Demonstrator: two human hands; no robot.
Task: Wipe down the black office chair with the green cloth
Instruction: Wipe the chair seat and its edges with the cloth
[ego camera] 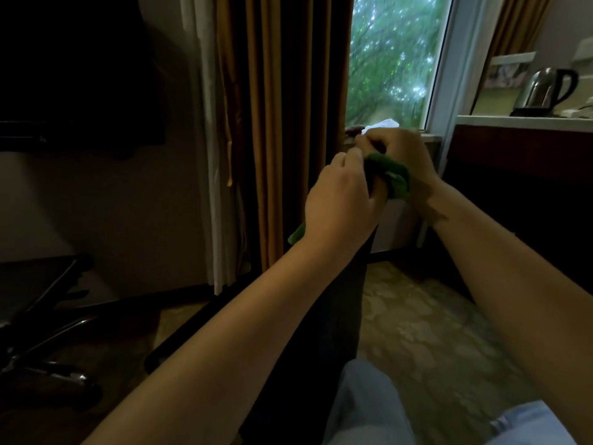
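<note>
Left hand: the left hand has its fingers curled tight on the green cloth, and a corner of cloth hangs below the wrist.
Right hand: the right hand is clamped on the same bunched cloth, touching the left.
Chair: the black office chair rises dark between the forearms, and the cloth sits at its top edge.
Beyond: brown curtain, window, and a kettle on the table.

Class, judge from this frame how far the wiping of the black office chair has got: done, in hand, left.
Done: too dark to tell any wiped surface. In hand: the left hand and right hand both grip the green cloth at the top of a dark upright panel, probably the chair's backrest. Left: the wheeled chair base at lower left, with no hand near.
</note>
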